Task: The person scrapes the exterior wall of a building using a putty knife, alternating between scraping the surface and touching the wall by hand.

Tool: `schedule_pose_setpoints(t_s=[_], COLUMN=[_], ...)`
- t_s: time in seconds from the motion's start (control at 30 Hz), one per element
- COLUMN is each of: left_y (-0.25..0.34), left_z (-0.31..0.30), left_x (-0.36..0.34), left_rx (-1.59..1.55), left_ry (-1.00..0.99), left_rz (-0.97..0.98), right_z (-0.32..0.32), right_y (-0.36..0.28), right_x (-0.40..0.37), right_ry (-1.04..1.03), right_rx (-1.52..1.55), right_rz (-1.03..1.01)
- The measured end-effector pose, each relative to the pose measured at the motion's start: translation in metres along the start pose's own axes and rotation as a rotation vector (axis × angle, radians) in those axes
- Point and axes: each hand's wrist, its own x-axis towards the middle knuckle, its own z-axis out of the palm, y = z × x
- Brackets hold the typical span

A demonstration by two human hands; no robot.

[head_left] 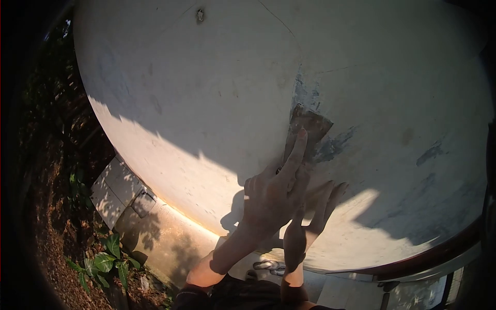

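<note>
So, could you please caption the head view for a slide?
Left hand presses a scraper to a white wall beside grey patches, right hand spread just below.

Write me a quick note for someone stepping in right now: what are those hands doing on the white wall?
Left hand: grips the scraper, forefinger stretched along the blade, blade flat against the white wall.
Right hand: open, fingers spread on the wall just below.
Done: grey smears beside the blade and further right.
To do: probably the wall to the left, which shows no smears.
</note>
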Motion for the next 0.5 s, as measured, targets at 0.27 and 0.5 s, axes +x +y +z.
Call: schedule_pose_setpoints(t_s=[0.27,0.5], left_y=[-0.028,-0.076], left_z=[-0.001,-0.004], left_x=[-0.026,-0.02], left_rx=[-0.57,-0.488], left_ry=[-0.239,-0.539], left_rz=[-0.201,-0.077], right_z=[0.007,0.037], right_y=[-0.036,-0.047], right_x=[-0.006,-0.028], right_ry=[-0.019,-0.167], right_rx=[0.274,0.141], right_rz=[0.139,0.145])
